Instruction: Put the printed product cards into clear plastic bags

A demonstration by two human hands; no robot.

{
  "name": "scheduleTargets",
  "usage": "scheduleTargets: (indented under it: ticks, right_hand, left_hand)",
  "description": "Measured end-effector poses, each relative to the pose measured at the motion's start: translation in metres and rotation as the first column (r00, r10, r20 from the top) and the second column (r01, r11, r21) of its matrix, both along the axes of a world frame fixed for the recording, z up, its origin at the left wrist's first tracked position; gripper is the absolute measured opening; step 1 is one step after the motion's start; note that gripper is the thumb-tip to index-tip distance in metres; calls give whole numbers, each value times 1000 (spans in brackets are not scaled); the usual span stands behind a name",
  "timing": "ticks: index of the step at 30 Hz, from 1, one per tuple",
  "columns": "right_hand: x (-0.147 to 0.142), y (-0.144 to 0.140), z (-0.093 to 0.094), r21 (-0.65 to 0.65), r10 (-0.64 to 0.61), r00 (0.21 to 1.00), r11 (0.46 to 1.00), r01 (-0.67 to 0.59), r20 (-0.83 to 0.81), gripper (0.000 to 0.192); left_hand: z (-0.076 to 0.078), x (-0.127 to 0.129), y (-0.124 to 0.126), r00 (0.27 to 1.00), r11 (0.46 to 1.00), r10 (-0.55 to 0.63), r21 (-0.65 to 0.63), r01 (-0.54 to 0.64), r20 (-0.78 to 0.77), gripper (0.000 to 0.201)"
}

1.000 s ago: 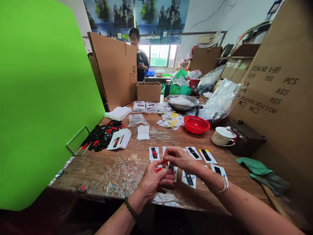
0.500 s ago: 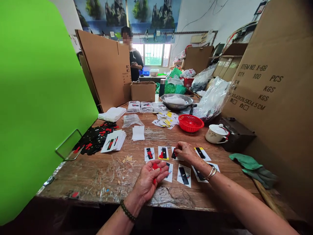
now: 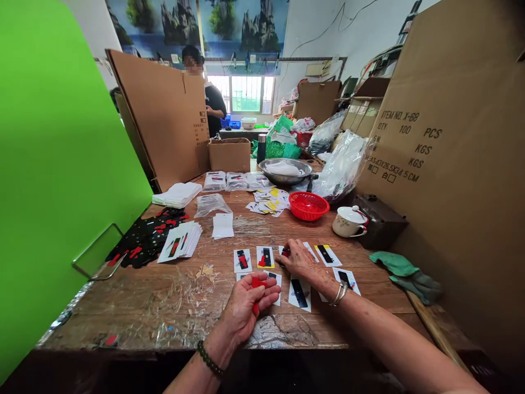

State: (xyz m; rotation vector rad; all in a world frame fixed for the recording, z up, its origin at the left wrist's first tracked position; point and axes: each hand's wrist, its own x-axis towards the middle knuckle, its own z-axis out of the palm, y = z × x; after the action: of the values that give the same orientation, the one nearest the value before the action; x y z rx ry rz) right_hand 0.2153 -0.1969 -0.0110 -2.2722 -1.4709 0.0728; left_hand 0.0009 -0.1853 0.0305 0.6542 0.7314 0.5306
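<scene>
Head view: at your far left stands a green panel (image 3: 61, 164), and beside it on the wooden table (image 3: 135, 306) spreads a heap of black and red pieces (image 3: 150, 235). Next comes a fanned stack of printed cards (image 3: 180, 241), then some blank white cards (image 3: 222, 225). Your left hand (image 3: 244, 303) is turned palm up near the table's front edge, its fingers loosely curled, grasping several red pieces (image 3: 257, 283) with the thumb over them. Just beyond it lie two printed cards, one with a red piece over its black strip (image 3: 243, 260), the next with a black strip (image 3: 267, 255) and a red piece beside it. Your right hand (image 3: 301, 260) is palm down over another card (image 3: 282, 250), fingertips gathered at a dark and red item there; you cannot tell whether they grip it or only press it. Nearer you, a tilted card carries a black strip (image 3: 301, 294). Farther back sits a red basket (image 3: 308, 207); to its right are a yellow-edged card (image 3: 334, 259), a lidded mug (image 3: 348, 223) and a green cloth (image 3: 396, 268).
</scene>
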Motion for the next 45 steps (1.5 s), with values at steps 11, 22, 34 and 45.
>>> scheduleTargets:
  ticks: [11, 22, 34, 45]
  right_hand:
    - [1, 3, 8, -113, -73, 994, 992, 64, -77, 14]
    - [-4, -2, 26, -129, -36, 998, 991, 30, -46, 7]
    - [-65, -29, 55, 117, 335, 743, 936, -331, -580, 9]
    - [20, -33, 68, 48, 87, 757, 996, -74, -647, 13]
  left_hand:
    - [7, -3, -4, 999, 999, 37, -9, -38, -34, 23]
    - [7, -1, -5, 996, 999, 22, 41, -18, -90, 29]
    - [2, 6, -9, 995, 984, -61, 173, 46, 81, 50]
    - [12, 8, -4, 999, 1000, -4, 2, 4, 39, 24]
